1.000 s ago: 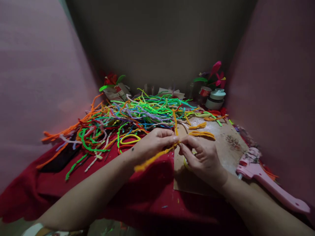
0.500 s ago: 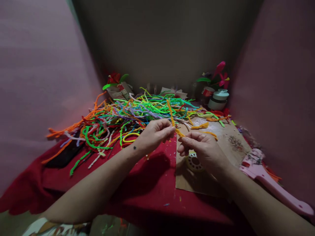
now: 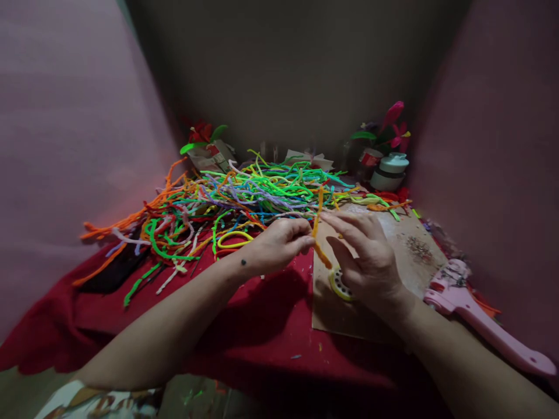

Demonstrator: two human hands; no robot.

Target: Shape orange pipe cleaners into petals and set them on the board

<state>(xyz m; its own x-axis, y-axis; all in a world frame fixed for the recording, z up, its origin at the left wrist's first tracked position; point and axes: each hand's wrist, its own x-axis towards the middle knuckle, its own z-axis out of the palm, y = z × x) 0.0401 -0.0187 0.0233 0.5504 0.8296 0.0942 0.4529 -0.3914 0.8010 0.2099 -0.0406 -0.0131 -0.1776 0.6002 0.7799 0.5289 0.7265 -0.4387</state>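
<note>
A bent orange-yellow pipe cleaner (image 3: 323,254) is pinched between the thumb and fingers of my left hand (image 3: 286,241). One end of it points up and the other slants down to the right. My right hand (image 3: 369,250) is just right of it, thumb and fingers apart. Its index fingertip is close to the upper part; whether it touches I cannot tell. Under my right hand, a yellow-rimmed round piece with dark holes (image 3: 339,284) lies partly hidden on a cardboard sheet (image 3: 329,317).
A big tangled heap of coloured pipe cleaners (image 3: 262,192) covers the back of the red cloth (image 3: 262,326). A pink glue gun (image 3: 484,323) rests at the right. Behind stand a lidded jar (image 3: 390,171) and pink flowers (image 3: 397,131).
My right hand has let go of the pipe cleaner's lower end and moved up, its fingers opening beside the upper part. My left hand keeps its pinch and has shifted slightly right.
</note>
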